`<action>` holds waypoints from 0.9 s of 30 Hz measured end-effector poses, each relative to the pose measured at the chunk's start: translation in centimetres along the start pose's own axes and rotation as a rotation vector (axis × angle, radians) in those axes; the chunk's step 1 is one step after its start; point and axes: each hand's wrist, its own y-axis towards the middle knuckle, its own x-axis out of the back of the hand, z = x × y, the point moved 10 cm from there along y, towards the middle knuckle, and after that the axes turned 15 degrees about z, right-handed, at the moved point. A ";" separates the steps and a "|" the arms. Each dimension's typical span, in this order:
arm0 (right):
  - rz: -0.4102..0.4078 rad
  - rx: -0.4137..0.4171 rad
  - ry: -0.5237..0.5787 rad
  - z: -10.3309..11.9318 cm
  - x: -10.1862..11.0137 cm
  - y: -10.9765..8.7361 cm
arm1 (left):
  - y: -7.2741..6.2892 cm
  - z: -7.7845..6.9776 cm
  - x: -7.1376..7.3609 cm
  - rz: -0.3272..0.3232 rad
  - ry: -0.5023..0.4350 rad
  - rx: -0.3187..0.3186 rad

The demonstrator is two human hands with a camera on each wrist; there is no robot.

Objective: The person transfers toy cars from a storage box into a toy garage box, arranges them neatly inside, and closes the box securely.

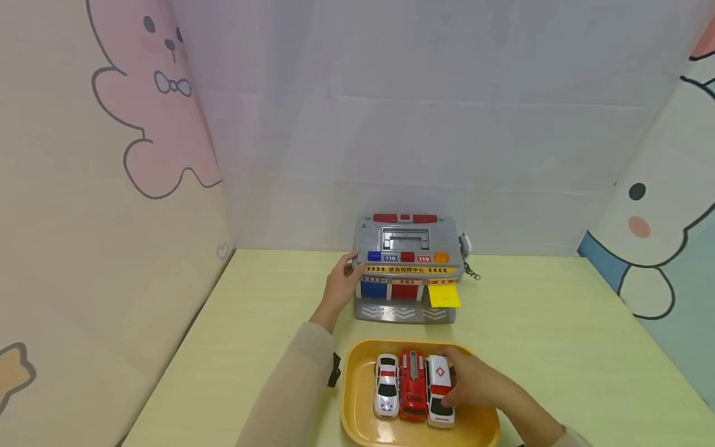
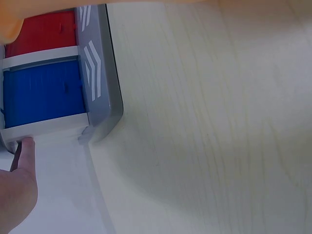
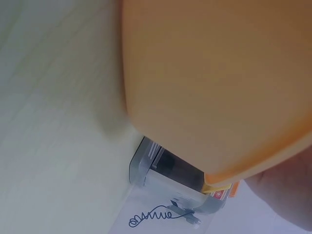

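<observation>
A grey toy rescue station stands near the back wall, its blue door and red door down and its yellow door raised on the right. My left hand touches the station's left side near the roof corner; in the left wrist view one straight finger lies against the white side wall. In the yellow tray, my right hand grips a white toy ambulance by its sides. Beside it lie a red toy fire engine and a white toy police car. The tray's wall hides the right fingertips in the right wrist view.
A small grey handset with a coiled cord hangs on the station's right side. The pale table meets a white back wall, with cartoon-printed walls at left and right. The tray sits in front of the station.
</observation>
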 end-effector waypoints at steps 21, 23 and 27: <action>-0.035 -0.007 0.122 -0.6 0.1 -0.9 | -0.5 -0.1 0.1 -0.001 -0.005 0.013; -0.040 -0.010 0.128 -0.7 0.3 -1.2 | -0.5 -0.2 0.0 0.000 -0.003 0.016; -0.051 -0.001 0.130 -0.6 0.5 -1.5 | -0.4 -0.3 0.2 -0.007 0.001 0.007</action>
